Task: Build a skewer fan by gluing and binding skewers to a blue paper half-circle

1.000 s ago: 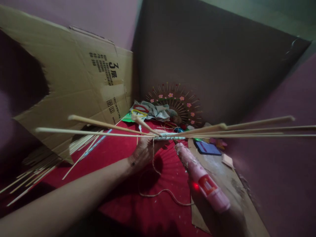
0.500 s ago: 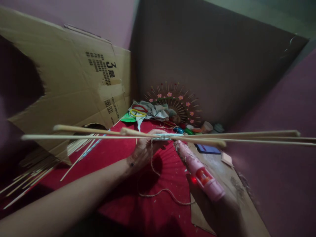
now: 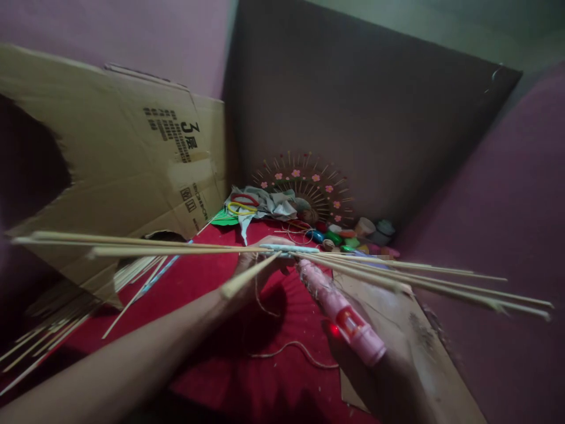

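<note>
My left hand (image 3: 245, 271) grips a flat bundle of thin wooden sticks (image 3: 176, 249) from beneath, near a pale blue centre piece (image 3: 289, 249). The sticks fan out to both sides, seen nearly edge-on, and one points toward me. My right hand (image 3: 353, 350) is wrapped around a pink glue gun (image 3: 326, 291) with a red light glowing at its side. The gun's nozzle end sits just below the centre piece; whether it touches I cannot tell. From the bundle a thin twine (image 3: 261, 300) hangs down. Most fingers of my right hand are hidden behind the gun.
Red cloth (image 3: 212, 365) covers the surface. A cut cardboard box (image 3: 132, 147) stands left, with loose sticks (image 3: 57, 330) beside it. Scissors (image 3: 242, 205), crumpled fabric (image 3: 276, 203), a flower-trimmed stick fan (image 3: 315, 176) and small containers (image 3: 364, 228) lie behind. A board (image 3: 424, 353) is at right.
The stick bundle has tilted and turned, so its sticks now spread more and one points toward me. The glue gun stays under the centre, and the view has shifted slightly.
</note>
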The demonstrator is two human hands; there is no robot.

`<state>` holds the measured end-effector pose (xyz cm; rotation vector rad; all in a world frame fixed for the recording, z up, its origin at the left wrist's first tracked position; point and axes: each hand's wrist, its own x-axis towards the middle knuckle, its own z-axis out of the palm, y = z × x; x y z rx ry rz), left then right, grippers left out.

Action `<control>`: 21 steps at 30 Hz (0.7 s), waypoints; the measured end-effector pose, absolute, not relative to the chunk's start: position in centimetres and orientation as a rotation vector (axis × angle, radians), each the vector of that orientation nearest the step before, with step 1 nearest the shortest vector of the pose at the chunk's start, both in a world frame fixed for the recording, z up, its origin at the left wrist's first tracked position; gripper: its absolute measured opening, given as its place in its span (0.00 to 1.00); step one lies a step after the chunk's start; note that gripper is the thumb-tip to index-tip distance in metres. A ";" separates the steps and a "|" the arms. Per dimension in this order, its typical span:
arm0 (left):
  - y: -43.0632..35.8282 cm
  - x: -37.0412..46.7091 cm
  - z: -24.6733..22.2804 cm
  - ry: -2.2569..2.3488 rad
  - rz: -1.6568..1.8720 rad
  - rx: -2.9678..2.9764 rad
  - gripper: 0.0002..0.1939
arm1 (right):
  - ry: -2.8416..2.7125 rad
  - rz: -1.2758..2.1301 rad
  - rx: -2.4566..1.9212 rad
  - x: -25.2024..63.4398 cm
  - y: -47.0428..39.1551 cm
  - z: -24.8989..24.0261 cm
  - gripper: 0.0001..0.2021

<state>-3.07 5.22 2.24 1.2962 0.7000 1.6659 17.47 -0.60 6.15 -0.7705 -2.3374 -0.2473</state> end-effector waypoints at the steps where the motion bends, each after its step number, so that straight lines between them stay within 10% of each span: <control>1: 5.2 -3.1 2.3 0.727 1.658 1.294 0.11 | -2.323 -0.246 -0.776 17.6 -0.6 5.9 0.23; 21: 5.4 -3.2 2.0 0.681 1.605 1.213 0.10 | -2.257 -0.347 -0.786 16.2 4.6 2.0 0.20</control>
